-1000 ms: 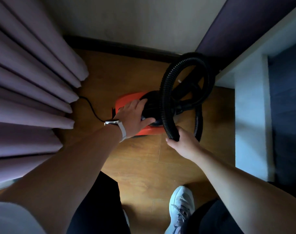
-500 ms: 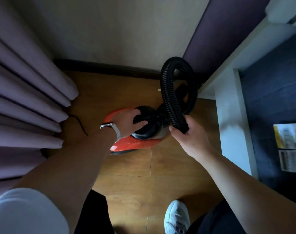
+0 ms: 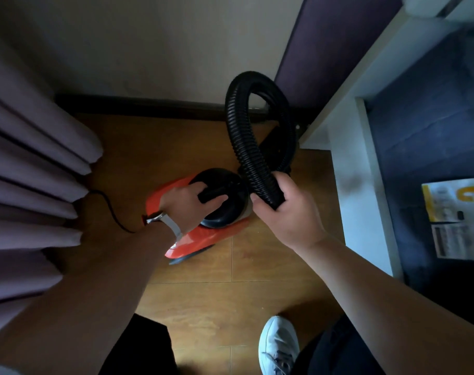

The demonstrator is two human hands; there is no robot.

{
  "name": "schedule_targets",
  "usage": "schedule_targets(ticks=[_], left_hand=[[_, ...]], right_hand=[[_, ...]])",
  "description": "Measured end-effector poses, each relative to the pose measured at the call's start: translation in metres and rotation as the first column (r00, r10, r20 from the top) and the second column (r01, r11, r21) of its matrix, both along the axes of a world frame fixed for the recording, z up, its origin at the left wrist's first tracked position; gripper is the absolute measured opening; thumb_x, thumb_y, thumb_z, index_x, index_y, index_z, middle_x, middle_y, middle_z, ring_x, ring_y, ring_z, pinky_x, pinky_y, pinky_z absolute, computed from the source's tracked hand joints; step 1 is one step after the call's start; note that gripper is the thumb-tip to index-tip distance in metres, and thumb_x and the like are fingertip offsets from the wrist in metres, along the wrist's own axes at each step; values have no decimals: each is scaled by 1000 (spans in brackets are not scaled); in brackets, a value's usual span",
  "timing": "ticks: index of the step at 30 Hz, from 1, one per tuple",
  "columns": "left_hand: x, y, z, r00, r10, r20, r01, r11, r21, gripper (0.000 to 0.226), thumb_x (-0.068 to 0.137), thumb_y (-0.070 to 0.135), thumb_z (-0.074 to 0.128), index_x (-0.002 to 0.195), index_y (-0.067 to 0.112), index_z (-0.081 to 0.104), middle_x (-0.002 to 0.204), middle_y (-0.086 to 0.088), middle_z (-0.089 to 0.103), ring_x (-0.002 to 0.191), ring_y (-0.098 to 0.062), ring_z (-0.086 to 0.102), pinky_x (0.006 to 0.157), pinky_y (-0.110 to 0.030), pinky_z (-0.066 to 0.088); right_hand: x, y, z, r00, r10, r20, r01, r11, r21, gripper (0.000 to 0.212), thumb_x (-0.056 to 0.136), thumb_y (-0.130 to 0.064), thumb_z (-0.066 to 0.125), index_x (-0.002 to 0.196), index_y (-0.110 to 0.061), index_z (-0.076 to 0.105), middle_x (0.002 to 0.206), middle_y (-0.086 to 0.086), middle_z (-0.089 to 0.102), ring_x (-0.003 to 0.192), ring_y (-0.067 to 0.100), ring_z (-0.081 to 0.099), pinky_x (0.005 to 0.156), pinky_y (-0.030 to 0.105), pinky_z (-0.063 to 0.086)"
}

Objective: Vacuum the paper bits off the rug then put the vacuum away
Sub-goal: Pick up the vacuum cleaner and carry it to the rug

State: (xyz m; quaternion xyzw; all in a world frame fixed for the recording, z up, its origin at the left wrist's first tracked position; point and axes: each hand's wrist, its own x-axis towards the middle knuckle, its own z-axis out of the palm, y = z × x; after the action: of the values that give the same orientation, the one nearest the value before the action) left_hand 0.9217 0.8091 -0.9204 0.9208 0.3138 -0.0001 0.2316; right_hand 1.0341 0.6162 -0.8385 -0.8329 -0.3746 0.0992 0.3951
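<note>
Where the brown wooden floor (image 3: 230,307) meets a pale wall (image 3: 149,50) and its dark skirting board (image 3: 149,104), the vacuum (image 3: 203,239) sits in the corner, a red body with a black domed top, tilted; whether it rests on the boards or hangs just above them cannot be told. The left hand (image 3: 187,204), with a watch (image 3: 162,220) at the wrist, has its fingers curled round the black handle on the dome; the right hand (image 3: 287,212) has fingers and thumb wrapped round the black ribbed hose (image 3: 238,125), which arches up and drops behind the vacuum. A thin black cord (image 3: 111,209) runs from the vacuum's rear across the floor toward the mauve curtain (image 3: 35,163) folds on the left; a white piece of furniture (image 3: 349,185) stands on the right, with a dark blue surface (image 3: 420,131) beyond it bearing a yellow-and-white printed sheet (image 3: 457,220); a purple panel (image 3: 325,50) rises beside the wall; a white shoe (image 3: 277,345) stands on the boards below.
</note>
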Motion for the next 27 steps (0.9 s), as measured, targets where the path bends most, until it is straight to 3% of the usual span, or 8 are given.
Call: schedule_targets(ticks=[5, 11, 13, 15, 17, 20, 22, 27], left_hand=[[-14, -3, 47, 997, 26, 78, -28, 999, 28, 65, 75, 82, 36, 79, 25, 67, 59, 8, 58, 55, -13, 57, 50, -31, 50], [-30, -5, 152, 994, 36, 107, -37, 999, 7, 64, 75, 81, 39, 78, 23, 68, 65, 4, 62, 62, -20, 60, 54, -34, 51], [-38, -4, 195, 992, 41, 120, -46, 998, 40, 65, 75, 81, 40, 74, 21, 66, 62, 3, 60, 59, -21, 59, 50, -33, 48], [-44, -2, 242, 990, 41, 134, -51, 996, 69, 64, 75, 79, 40, 71, 20, 64, 61, 2, 59, 57, -21, 57, 48, -28, 42], [-49, -3, 289, 989, 33, 141, -43, 997, 71, 60, 77, 77, 42, 71, 21, 64, 60, 4, 58, 55, -19, 55, 46, -25, 36], [-59, -6, 357, 984, 29, 173, -38, 998, 48, 53, 78, 73, 49, 84, 24, 69, 64, 5, 63, 58, -16, 58, 49, -24, 41], [-67, -10, 402, 978, 18, 207, -25, 999, 33, 52, 79, 72, 52, 87, 25, 71, 66, 4, 65, 59, -16, 60, 50, -25, 43], [-77, -28, 517, 979, -21, 202, 20, 1000, 9, 55, 80, 72, 47, 87, 24, 71, 67, 4, 65, 58, -15, 58, 51, -27, 46]], right_hand=[[0, 10, 34, 991, 38, 126, -45, 998, 51, 32, 87, -35, 69, 107, -9, 68, 73, -4, 69, 61, 10, 65, 49, 32, 54], [1, 12, 134, 983, 24, 181, -34, 998, 54, 33, 85, -37, 71, 104, -9, 70, 78, 0, 71, 66, 15, 68, 52, 31, 57], [-4, 10, 174, 987, 42, 158, -51, 997, 56, 31, 85, -36, 71, 101, -9, 70, 75, -9, 66, 63, 7, 62, 50, 24, 53], [-11, 7, 215, 992, 15, 125, -22, 998, 51, 25, 83, -36, 70, 95, -14, 67, 68, -26, 51, 57, -7, 51, 52, 7, 40], [-20, 2, 258, 998, -15, 63, 12, 999, 46, 20, 81, -35, 72, 92, -22, 61, 60, -32, 39, 55, -14, 49, 50, 2, 32], [-32, -8, 322, 999, -40, -12, 41, 999, 11, 22, 80, -26, 78, 92, -27, 61, 52, -24, 45, 54, -10, 51, 48, 3, 32], [-39, -16, 365, 997, -50, -65, 50, 999, 1, 22, 80, -21, 80, 91, -30, 63, 60, -24, 56, 54, -4, 53, 48, 5, 32], [-49, -36, 466, 993, -89, -74, 87, 996, -30, 25, 80, -28, 79, 100, -31, 64, 59, -12, 59, 56, 5, 58, 50, 16, 42]])
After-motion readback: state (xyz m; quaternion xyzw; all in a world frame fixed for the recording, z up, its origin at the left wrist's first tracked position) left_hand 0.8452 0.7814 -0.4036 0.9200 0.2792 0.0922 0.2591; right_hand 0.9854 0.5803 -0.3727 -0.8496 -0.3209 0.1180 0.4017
